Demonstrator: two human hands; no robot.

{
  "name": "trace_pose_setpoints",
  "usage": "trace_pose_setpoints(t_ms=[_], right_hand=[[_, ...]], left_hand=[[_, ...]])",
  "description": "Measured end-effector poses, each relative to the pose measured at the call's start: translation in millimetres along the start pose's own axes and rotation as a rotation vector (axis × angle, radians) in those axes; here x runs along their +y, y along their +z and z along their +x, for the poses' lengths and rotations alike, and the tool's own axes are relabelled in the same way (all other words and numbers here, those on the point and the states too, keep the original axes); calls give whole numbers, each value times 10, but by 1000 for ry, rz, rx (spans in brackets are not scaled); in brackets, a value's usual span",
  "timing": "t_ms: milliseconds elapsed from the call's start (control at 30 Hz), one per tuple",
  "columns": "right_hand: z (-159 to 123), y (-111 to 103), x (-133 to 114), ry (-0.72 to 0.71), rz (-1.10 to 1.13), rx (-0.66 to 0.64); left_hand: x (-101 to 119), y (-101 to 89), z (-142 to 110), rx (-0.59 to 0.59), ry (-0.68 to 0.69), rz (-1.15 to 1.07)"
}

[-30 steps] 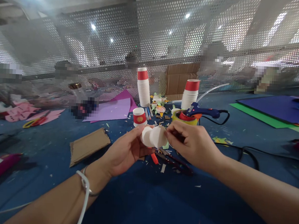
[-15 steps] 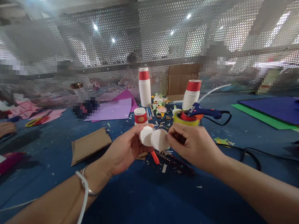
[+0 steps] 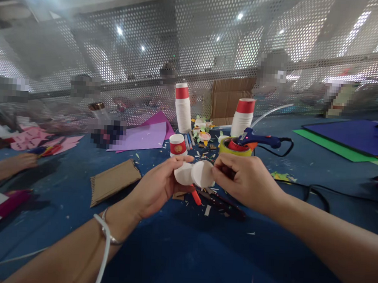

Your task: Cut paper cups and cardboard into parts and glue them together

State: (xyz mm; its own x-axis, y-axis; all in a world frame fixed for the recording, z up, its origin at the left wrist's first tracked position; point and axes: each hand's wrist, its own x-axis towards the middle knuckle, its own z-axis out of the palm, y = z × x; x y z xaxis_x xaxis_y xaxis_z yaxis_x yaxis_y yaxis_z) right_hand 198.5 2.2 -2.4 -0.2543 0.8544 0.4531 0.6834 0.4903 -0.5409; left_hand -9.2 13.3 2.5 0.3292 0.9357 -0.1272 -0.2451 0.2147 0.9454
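In the middle of the head view my left hand (image 3: pixel 156 186) grips a white round paper piece (image 3: pixel 183 174), its thumb along the top edge. A second white paper disc (image 3: pixel 202 174) overlaps it on the right, pinched at its right edge by the thumb and fingertips of my right hand (image 3: pixel 242 177). Whether the two pieces are joined is not visible. Just behind them stands a red and white paper cup (image 3: pixel 177 144). Under the hands lie an orange-red tool handle (image 3: pixel 196 197) and small paper scraps.
Two stacks of paper cups (image 3: pixel 183 111) stand at the back. A blue glue gun (image 3: pixel 261 139) rests on a yellow tape roll (image 3: pixel 231 149), its cord trailing right. Corrugated cardboard (image 3: pixel 115 182) lies left. At far left is another person's hand (image 3: pixel 24 161) by pink paper.
My hands still hold the white pieces, with the left disc turned slightly. The other person's hand at far left has moved right, to the scissors on the pink paper.
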Motion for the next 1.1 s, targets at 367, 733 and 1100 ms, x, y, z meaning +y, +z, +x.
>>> trace_pose_setpoints(t_ms=[367, 733, 1100], right_hand=[[-6, 36, -68, -8, -70, -518], [6, 26, -50, -19, -157, -568], [12, 96, 17, -60, -357, -426]], left_hand=[[142, -198, 90, 220, 206, 419], [251, -155, -80, -381, 5, 1044], [295, -255, -100, -553, -50, 1248]])
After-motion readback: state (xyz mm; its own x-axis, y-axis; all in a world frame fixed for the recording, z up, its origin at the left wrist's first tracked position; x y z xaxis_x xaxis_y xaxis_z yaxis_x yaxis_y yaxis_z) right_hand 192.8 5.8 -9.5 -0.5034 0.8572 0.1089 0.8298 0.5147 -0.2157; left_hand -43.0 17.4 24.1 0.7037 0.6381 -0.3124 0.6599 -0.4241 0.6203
